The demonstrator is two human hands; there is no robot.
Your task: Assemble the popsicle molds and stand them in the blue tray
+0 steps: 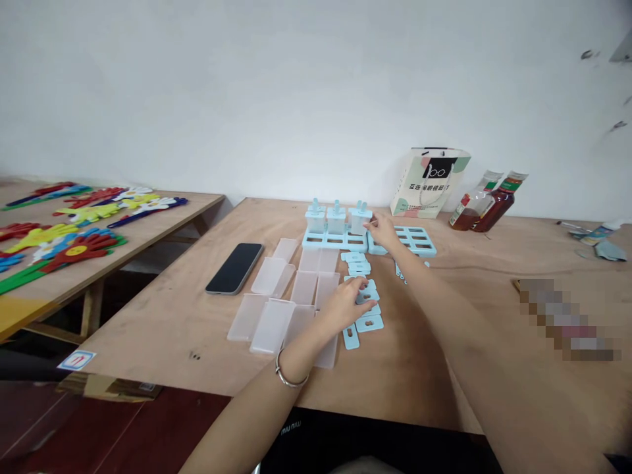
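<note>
Two light-blue mould trays lie at the back of the wooden table. The left tray holds three translucent cups topped with blue lids. The right tray shows bare slots. My right hand pinches the rightmost capped cup in the left tray. My left hand, with a bracelet on the wrist, lies with curled fingers on a heap of loose blue lids. Several translucent plastic cups lie flat to its left.
A black phone lies left of the cups. A paper gift bag and two bottles of brown liquid stand at the back by the wall. A second table on the left carries colourful hand-shaped clappers.
</note>
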